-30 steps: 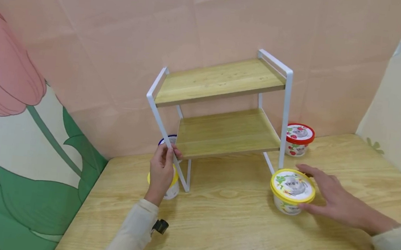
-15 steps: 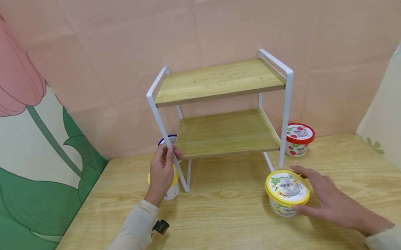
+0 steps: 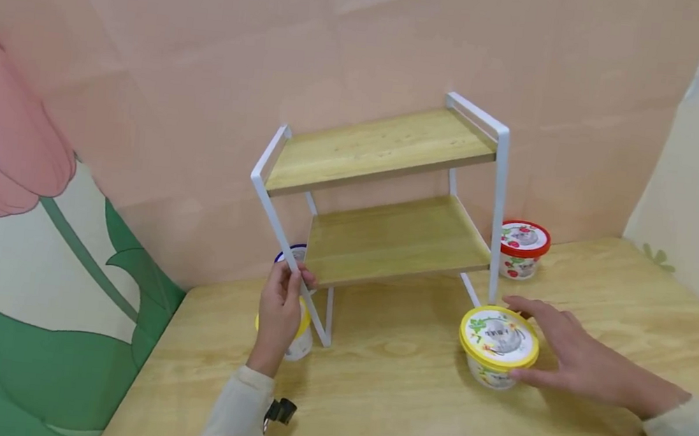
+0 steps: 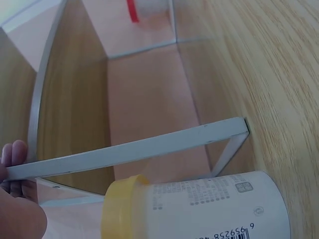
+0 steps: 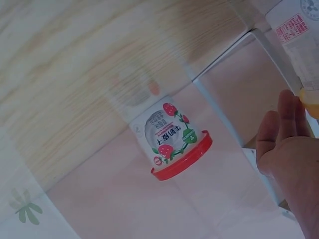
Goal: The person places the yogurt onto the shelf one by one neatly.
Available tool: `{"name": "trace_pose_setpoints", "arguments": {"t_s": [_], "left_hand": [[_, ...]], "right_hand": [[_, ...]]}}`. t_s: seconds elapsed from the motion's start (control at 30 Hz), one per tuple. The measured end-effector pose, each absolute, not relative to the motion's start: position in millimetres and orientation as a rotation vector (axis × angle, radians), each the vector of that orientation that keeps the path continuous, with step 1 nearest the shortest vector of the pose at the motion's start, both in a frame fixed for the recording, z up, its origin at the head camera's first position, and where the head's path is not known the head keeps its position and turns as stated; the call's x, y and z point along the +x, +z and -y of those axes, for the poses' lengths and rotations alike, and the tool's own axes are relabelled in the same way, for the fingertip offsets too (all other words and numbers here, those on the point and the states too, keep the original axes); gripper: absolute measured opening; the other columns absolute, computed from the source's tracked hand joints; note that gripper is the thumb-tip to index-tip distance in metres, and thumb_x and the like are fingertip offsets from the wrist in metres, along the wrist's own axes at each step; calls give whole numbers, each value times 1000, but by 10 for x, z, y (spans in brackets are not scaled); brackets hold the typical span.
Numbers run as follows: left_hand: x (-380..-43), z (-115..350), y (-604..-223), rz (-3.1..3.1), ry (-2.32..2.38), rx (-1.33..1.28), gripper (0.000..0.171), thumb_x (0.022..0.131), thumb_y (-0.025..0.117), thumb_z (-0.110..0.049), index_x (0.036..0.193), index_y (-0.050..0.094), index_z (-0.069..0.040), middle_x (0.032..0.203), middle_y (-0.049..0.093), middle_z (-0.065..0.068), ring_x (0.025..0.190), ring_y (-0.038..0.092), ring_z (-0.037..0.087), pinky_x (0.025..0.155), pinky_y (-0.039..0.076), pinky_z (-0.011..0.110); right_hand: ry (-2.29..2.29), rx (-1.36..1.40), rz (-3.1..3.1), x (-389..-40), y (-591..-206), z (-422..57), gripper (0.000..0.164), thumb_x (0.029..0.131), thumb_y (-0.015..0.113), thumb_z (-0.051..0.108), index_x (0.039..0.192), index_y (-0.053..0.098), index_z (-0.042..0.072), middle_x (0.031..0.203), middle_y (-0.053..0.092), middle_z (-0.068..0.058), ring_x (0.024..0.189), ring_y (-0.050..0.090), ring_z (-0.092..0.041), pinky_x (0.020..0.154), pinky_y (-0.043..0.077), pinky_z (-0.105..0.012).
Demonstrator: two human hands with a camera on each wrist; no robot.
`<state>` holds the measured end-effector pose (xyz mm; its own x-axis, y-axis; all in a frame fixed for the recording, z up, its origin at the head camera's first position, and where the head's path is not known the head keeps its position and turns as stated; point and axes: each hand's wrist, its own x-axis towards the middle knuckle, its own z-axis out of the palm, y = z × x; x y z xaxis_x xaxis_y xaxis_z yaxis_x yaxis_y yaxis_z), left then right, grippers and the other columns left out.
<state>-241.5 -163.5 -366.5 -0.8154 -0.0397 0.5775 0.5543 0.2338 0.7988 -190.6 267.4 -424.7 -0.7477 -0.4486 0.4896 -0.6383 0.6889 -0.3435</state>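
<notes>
A two-tier shelf rack (image 3: 387,153) with wooden boards and white metal legs stands on the table. My left hand (image 3: 277,313) pinches its front left leg (image 3: 276,225) near the lower board. Beyond that hand, a yellow-lidded tub (image 3: 299,345) is partly hidden; its printed side (image 4: 209,209) shows in the left wrist view. My right hand (image 3: 585,356) holds another yellow-lidded tub (image 3: 500,336) from its right side, thumb in front and fingers behind. This tub is in front of the rack's right leg; whether its base touches the table is unclear.
A red-lidded tub (image 3: 521,251) stands behind the rack's right side, its strawberry print (image 5: 172,134) visible in the right wrist view. A blue-rimmed tub (image 3: 292,249) is mostly hidden at the back left. The wood-patterned table (image 3: 395,405) meets a pink backdrop (image 3: 208,106).
My right hand has shifted the yellow-lidded tub slightly left and toward me. My left hand keeps its pinch on the rack leg. The head view has tilted a little.
</notes>
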Motion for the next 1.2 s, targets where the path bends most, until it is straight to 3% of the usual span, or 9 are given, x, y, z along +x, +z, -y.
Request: {"name": "trace_pose_setpoints", "arguments": {"t_s": [0.43, 0.73, 1.2], "left_hand": [[-2400, 1634, -3669, 2037, -1619, -499, 21, 105, 43, -7, 112, 52, 11, 98, 62, 26, 88, 64, 6, 91, 55, 18], [-2392, 1621, -3648, 2006, -1627, -513, 20, 105, 43, -6, 112, 51, 12, 96, 61, 28, 86, 64, 4, 90, 56, 18], [-2370, 1630, -3640, 2025, -1638, -486, 21, 106, 43, -8, 113, 51, 11, 98, 62, 27, 87, 65, 5, 92, 55, 18]], "right_hand": [[698, 864, 2504, -1858, -4276, -2675, 107, 64, 92, 42, 151, 36, 15, 139, 52, -4, 119, 43, -7, 102, 13, -6], [729, 889, 2530, -1880, -4278, -2692, 105, 66, 91, 42, 152, 34, 18, 146, 45, 6, 124, 40, -8, 101, 17, -5], [742, 939, 2503, -1911, -4231, -2716, 99, 69, 90, 34, 151, 37, 17, 143, 47, 3, 127, 40, -11, 104, 16, -1]]}}
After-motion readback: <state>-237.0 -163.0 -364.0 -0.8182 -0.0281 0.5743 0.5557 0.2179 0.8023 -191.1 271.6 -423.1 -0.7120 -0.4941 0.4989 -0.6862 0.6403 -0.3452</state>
